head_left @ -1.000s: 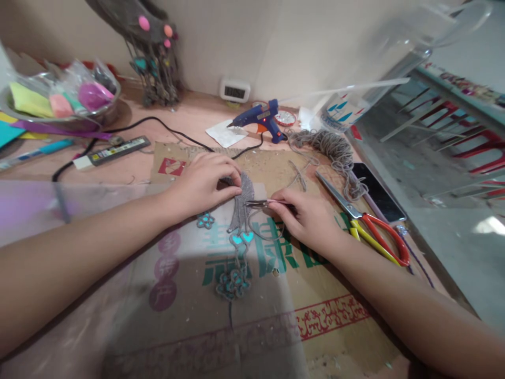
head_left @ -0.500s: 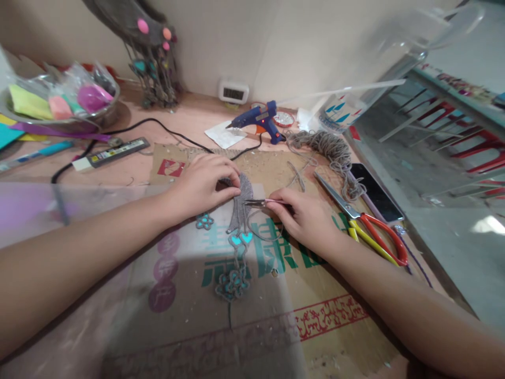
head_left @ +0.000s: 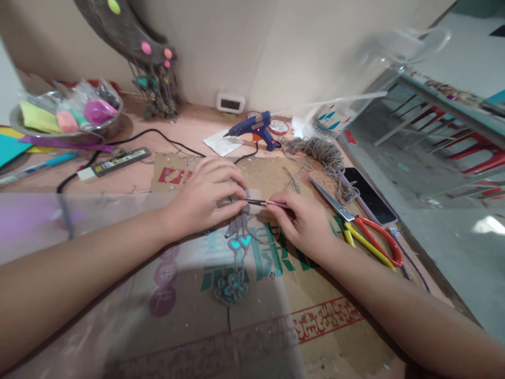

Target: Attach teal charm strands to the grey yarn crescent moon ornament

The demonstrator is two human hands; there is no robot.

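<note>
My right hand (head_left: 305, 216) pinches a pair of tweezers (head_left: 262, 202), which point left. Their tips meet the thumb and fingertips of my left hand (head_left: 211, 195). That hand is closed over a grey cord ornament (head_left: 236, 226), hiding most of its upper part. Below the fingers hang two turquoise hearts (head_left: 240, 242) edged in grey cord, then a cluster of turquoise flowers (head_left: 232, 287) with a short cord tail. A loose loop of grey cord (head_left: 266, 242) curves from the ornament toward my right hand. The ornament lies on a translucent sheet over printed cardboard (head_left: 327, 342).
Behind my hands lies a blue hot glue gun (head_left: 252, 129) on white paper. Grey yarn (head_left: 321, 155), red-and-yellow scissors (head_left: 359, 223) and a phone (head_left: 371, 195) are at right. A metal bowl (head_left: 63, 134) stands far left, beside a box-cutter-like grey case (head_left: 118, 160).
My left fingers have come right and down over the grey ornament, covering more of it, and now meet the tweezer tips. The small separate flower is now mostly hidden. The view has shifted slightly.
</note>
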